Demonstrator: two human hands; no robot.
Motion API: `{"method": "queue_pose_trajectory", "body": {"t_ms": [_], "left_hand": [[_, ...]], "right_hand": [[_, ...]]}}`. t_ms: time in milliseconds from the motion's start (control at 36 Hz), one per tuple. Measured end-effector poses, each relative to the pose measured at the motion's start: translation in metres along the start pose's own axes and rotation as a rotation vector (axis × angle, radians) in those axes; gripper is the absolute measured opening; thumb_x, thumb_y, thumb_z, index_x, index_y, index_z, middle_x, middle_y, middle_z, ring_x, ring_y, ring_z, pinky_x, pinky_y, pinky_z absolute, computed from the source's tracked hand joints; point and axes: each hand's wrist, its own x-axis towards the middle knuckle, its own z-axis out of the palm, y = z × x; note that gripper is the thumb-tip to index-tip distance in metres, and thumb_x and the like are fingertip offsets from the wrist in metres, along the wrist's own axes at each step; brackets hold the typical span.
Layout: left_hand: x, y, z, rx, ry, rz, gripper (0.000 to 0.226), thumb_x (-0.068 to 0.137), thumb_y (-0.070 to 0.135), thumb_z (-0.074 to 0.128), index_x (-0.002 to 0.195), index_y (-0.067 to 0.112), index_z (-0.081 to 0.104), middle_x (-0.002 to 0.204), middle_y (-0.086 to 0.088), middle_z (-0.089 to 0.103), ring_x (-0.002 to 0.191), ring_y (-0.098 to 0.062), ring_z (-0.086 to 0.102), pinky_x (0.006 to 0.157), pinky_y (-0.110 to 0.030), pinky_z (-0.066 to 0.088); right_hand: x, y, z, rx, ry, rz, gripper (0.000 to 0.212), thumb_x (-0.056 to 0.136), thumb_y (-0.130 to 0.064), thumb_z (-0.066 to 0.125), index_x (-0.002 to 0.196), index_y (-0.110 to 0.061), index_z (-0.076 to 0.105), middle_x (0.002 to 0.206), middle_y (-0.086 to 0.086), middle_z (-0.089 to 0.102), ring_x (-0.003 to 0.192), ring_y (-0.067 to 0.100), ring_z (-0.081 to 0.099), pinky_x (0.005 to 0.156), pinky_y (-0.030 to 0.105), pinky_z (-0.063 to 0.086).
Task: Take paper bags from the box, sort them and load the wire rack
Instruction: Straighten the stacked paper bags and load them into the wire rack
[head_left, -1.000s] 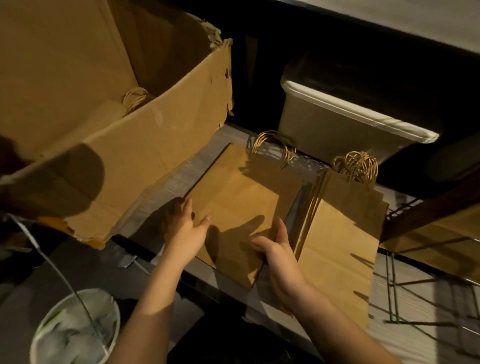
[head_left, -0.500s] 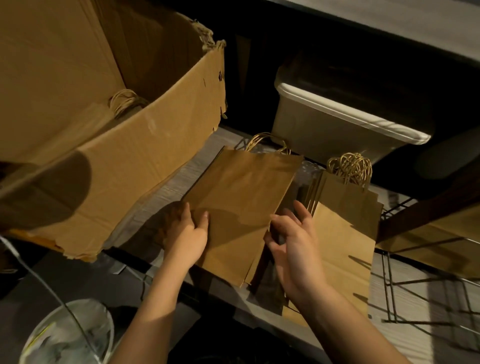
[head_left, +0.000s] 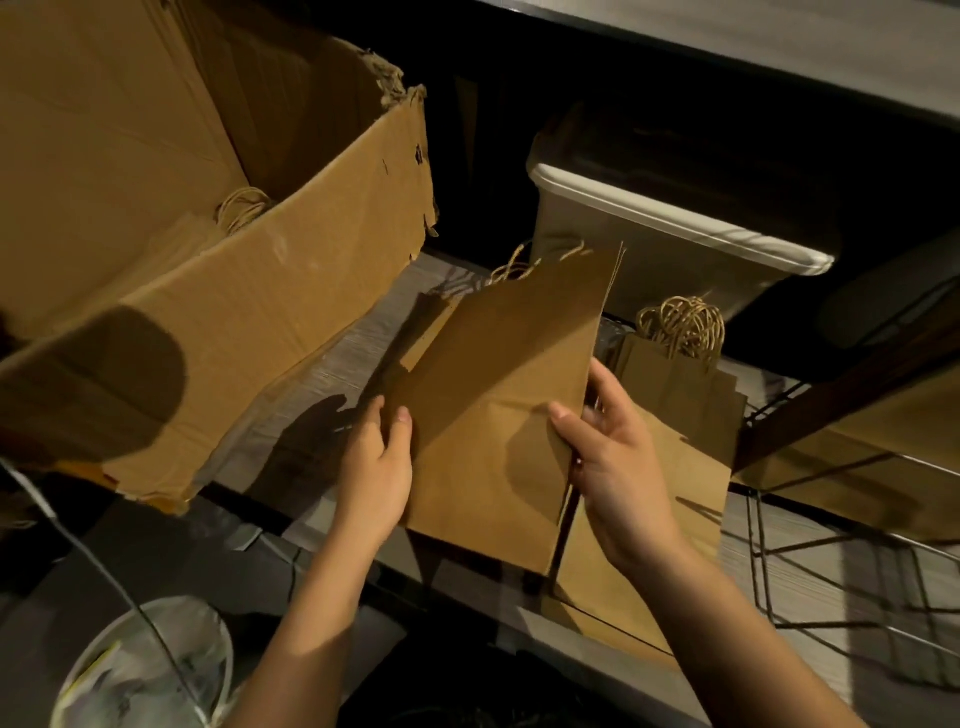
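A flat stack of brown paper bags (head_left: 498, 395) with twine handles is tilted up off the shelf, its right edge raised. My left hand (head_left: 376, 470) grips its lower left edge. My right hand (head_left: 610, 457) holds the right edge, thumb on top and fingers behind. To the right lies a second pile of paper bags (head_left: 675, 467) with bundled twine handles (head_left: 683, 325) at its far end. The torn cardboard box (head_left: 234, 312) stands at the left, with more bags and a handle (head_left: 241, 205) showing inside. The wire rack (head_left: 841, 551) is at the right.
A white plastic bin (head_left: 670, 234) sits behind the bags in the dark. A clear plastic-lined container (head_left: 140, 670) is at the bottom left, with a thin cable (head_left: 93, 561) crossing over it. The grey shelf surface (head_left: 332, 364) runs under the box and bags.
The stack lay flat on the shelf a second ago. Both hands have lifted it and tipped it up, and my right hand has shifted from its near edge to its right side.
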Motion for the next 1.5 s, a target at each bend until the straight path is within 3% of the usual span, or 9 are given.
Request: {"method": "queue_pose_trajectory", "body": {"t_ms": [139, 278, 417, 528, 667, 1056, 1222, 1389, 1500], "left_hand": [[-0.017, 0.025, 0.011, -0.195, -0.041, -0.002, 0.054, 0.098, 0.047, 0.034, 0.147, 0.024, 0.029, 0.148, 0.003, 0.037, 0.134, -0.016, 0.035, 0.096, -0.023, 0.027], [-0.036, 0.045, 0.028, -0.456, -0.084, -0.022, 0.062, 0.089, 0.055, 0.046, 0.142, 0.025, 0.038, 0.142, 0.005, 0.045, 0.128, -0.013, 0.043, 0.108, -0.032, 0.032], [-0.066, 0.069, 0.054, -0.566, -0.149, 0.069, 0.061, 0.086, 0.043, 0.057, 0.141, 0.025, 0.04, 0.123, 0.013, 0.055, 0.114, -0.006, 0.049, 0.1, -0.03, 0.037], [-0.091, 0.085, 0.078, -0.622, -0.218, 0.194, 0.024, 0.093, 0.024, 0.053, 0.11, 0.04, 0.055, 0.106, 0.017, 0.064, 0.1, -0.001, 0.061, 0.092, -0.031, 0.046], [-0.111, 0.105, 0.107, -0.645, -0.288, 0.372, 0.031, 0.097, 0.02, 0.047, 0.094, 0.05, 0.054, 0.1, 0.029, 0.065, 0.101, 0.008, 0.059, 0.086, -0.025, 0.043], [-0.137, 0.217, 0.165, -0.493, -0.393, 0.828, 0.022, 0.101, 0.016, 0.036, 0.12, 0.025, 0.044, 0.123, 0.005, 0.056, 0.116, -0.006, 0.053, 0.106, -0.035, 0.042], [-0.139, 0.225, 0.193, -0.464, -0.469, 0.82, 0.035, 0.103, 0.014, 0.033, 0.133, 0.03, 0.033, 0.137, 0.006, 0.047, 0.126, -0.003, 0.045, 0.11, -0.029, 0.036], [-0.128, 0.2, 0.218, -0.354, -0.532, 0.744, 0.05, 0.104, 0.018, 0.029, 0.148, 0.037, 0.015, 0.149, 0.023, 0.027, 0.134, 0.01, 0.025, 0.111, -0.011, 0.021], [-0.128, 0.18, 0.228, -0.296, -0.603, 0.623, 0.046, 0.103, 0.02, 0.032, 0.139, 0.045, 0.021, 0.146, 0.017, 0.034, 0.136, -0.002, 0.031, 0.116, -0.035, 0.025]], "right_hand": [[-0.013, -0.017, -0.034, -0.032, 0.023, -0.101, 0.034, 0.093, -0.007, 0.051, 0.11, -0.037, 0.055, 0.093, -0.006, 0.074, 0.082, 0.01, 0.07, 0.067, 0.023, 0.056], [-0.03, -0.038, -0.08, -0.132, 0.057, -0.201, 0.028, 0.09, -0.015, 0.053, 0.11, -0.035, 0.057, 0.092, -0.009, 0.073, 0.083, 0.007, 0.069, 0.066, 0.018, 0.054], [-0.051, -0.053, -0.125, -0.219, 0.085, -0.305, 0.026, 0.084, -0.02, 0.054, 0.108, -0.028, 0.061, 0.095, -0.006, 0.073, 0.086, 0.007, 0.068, 0.071, 0.018, 0.054], [-0.067, -0.063, -0.161, -0.253, 0.155, -0.4, 0.027, 0.083, -0.016, 0.053, 0.106, -0.028, 0.062, 0.097, -0.008, 0.073, 0.093, 0.006, 0.067, 0.076, 0.015, 0.052], [-0.08, -0.078, -0.195, -0.326, 0.324, -0.511, 0.027, 0.088, -0.01, 0.055, 0.104, -0.03, 0.06, 0.093, -0.017, 0.071, 0.092, -0.001, 0.065, 0.076, 0.011, 0.049], [-0.059, -0.111, -0.253, -0.181, 0.799, -0.839, 0.026, 0.088, -0.01, 0.057, 0.111, -0.022, 0.053, 0.107, 0.002, 0.061, 0.103, 0.012, 0.06, 0.092, 0.026, 0.049], [-0.045, -0.098, -0.268, -0.104, 0.939, -0.838, 0.038, 0.087, 0.0, 0.049, 0.124, -0.006, 0.043, 0.116, -0.002, 0.052, 0.109, 0.0, 0.054, 0.098, 0.022, 0.044], [-0.041, -0.076, -0.278, -0.021, 0.967, -0.678, 0.054, 0.078, 0.003, 0.047, 0.129, -0.008, 0.033, 0.138, 0.021, 0.039, 0.129, 0.028, 0.043, 0.106, 0.046, 0.04], [-0.041, -0.062, -0.28, -0.032, 0.965, -0.601, 0.067, 0.072, 0.006, 0.042, 0.13, -0.022, 0.024, 0.137, 0.012, 0.041, 0.125, 0.021, 0.047, 0.106, 0.044, 0.041]]}}
